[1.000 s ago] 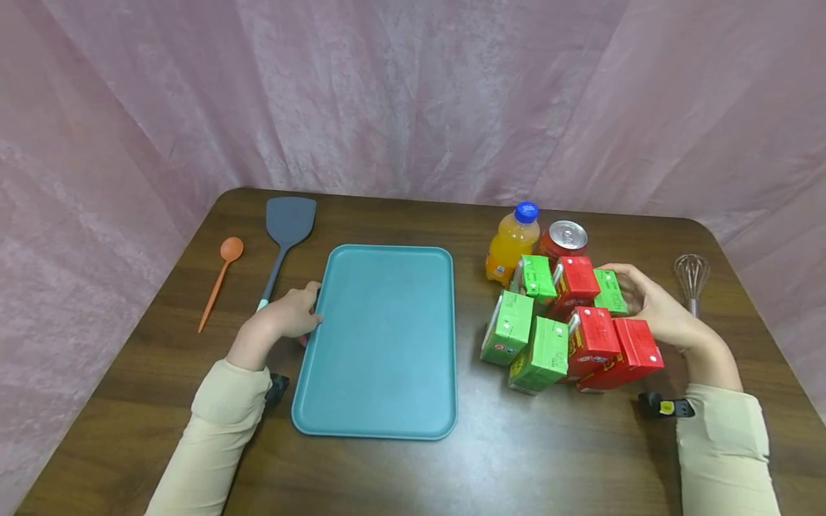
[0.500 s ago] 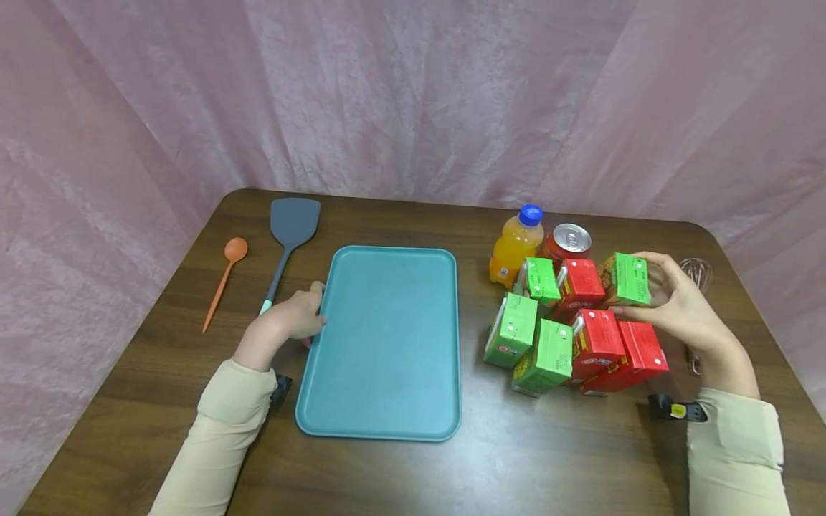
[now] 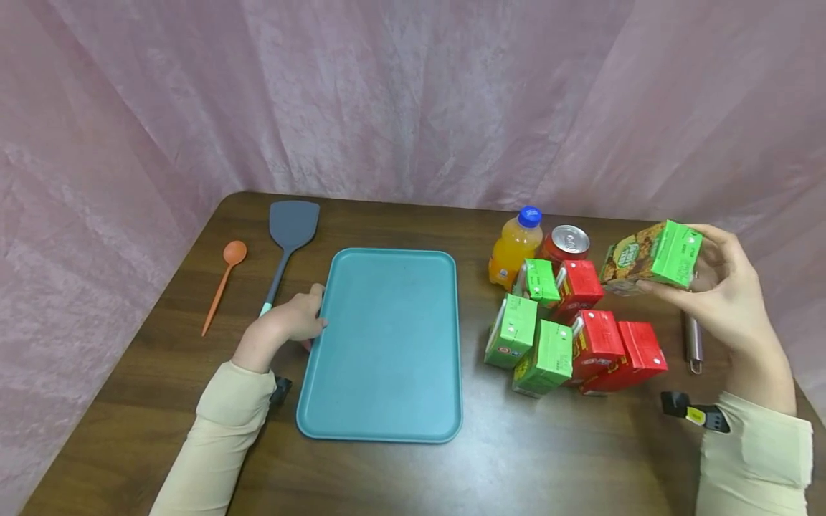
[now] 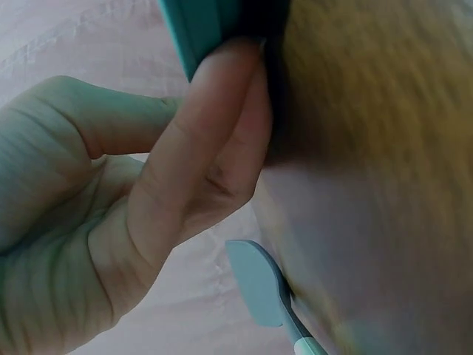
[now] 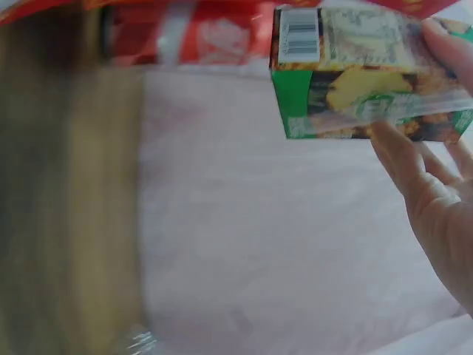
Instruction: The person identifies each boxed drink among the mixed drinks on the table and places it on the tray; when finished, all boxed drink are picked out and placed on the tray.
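Observation:
At the left edge of the blue-green tray [image 3: 383, 347], my left hand [image 3: 292, 317] pinches the rim; the left wrist view shows thumb and fingers meeting at the tray edge [image 4: 194, 29]. My right hand [image 3: 736, 297] grips a green drink carton [image 3: 676, 254], held tilted above the table to the right of the other cartons. In the right wrist view its barcode end and picture side show, with the right hand's [image 5: 436, 196] fingers and thumb on opposite sides of the carton [image 5: 366, 92]. Below it stand red cartons [image 3: 596, 337] and green cartons [image 3: 512, 326] in a cluster.
An orange juice bottle [image 3: 516, 247] and a red can [image 3: 565, 244] stand behind the cartons. A whisk [image 3: 693, 340] lies at the right, partly hidden by my right hand. Left of the tray lie a grey spatula [image 3: 294, 222] and an orange spoon [image 3: 235, 253].
My right hand has lifted the green carton out of the back right of the cluster and carried it up and to the right, tilting it. My left hand stays at the tray's edge.

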A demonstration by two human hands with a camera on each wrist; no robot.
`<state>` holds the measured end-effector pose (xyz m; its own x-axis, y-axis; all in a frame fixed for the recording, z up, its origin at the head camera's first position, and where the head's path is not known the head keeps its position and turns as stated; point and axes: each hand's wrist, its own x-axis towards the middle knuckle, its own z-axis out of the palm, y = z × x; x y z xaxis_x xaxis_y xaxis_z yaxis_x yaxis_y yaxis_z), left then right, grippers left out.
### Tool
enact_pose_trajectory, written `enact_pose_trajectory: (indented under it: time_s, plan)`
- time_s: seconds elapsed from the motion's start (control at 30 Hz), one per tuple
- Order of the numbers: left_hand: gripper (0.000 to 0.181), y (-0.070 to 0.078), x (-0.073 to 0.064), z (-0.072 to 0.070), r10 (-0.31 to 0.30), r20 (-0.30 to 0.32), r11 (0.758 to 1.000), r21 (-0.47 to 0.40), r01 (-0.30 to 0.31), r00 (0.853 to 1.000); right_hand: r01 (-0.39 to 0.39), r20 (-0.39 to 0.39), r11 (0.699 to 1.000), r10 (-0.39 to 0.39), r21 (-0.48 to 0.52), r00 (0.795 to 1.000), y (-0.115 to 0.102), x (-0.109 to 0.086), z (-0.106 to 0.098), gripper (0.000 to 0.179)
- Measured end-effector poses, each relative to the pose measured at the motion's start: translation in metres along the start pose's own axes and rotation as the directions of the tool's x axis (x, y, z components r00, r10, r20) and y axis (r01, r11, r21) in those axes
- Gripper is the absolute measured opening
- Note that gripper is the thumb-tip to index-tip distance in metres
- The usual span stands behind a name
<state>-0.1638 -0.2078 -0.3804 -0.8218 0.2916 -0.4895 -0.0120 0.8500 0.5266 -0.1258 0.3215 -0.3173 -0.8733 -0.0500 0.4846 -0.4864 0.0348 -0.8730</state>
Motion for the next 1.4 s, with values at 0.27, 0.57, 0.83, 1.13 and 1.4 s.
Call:
enact_pose_trajectory:
  time_s: [0.27,0.57,0.83,1.13,1.4]
  plan:
    - [0.053,-0.002,0.000,0.000,-0.004,0.027,1.000,-0.021,0.005,1.000,0.102,0.020,0.994,-0.101,-0.032,0.995,-0.043,0.016,0.025,0.087]
    - [0.053,0.003,0.003,-0.003,-0.011,0.035,1.000,-0.012,0.011,0.999,0.163,0.041,0.980,-0.169,0.116,0.985,-0.089,0.026,0.090,0.084]
    - [0.052,0.005,0.005,-0.005,0.009,0.018,1.000,-0.013,-0.009,1.000,0.218,0.072,0.962,-0.232,0.167,0.970,-0.092,0.028,0.152,0.080]
    - [0.047,0.005,0.001,-0.007,0.026,0.035,0.998,-0.050,-0.024,0.999,0.028,0.130,0.984,-0.052,0.175,0.990,-0.058,0.029,0.217,0.080]
    - [0.045,0.010,-0.002,-0.005,0.010,0.033,0.999,-0.053,-0.009,0.999,-0.138,0.151,0.979,0.115,0.153,0.982,-0.002,0.037,0.285,0.078]
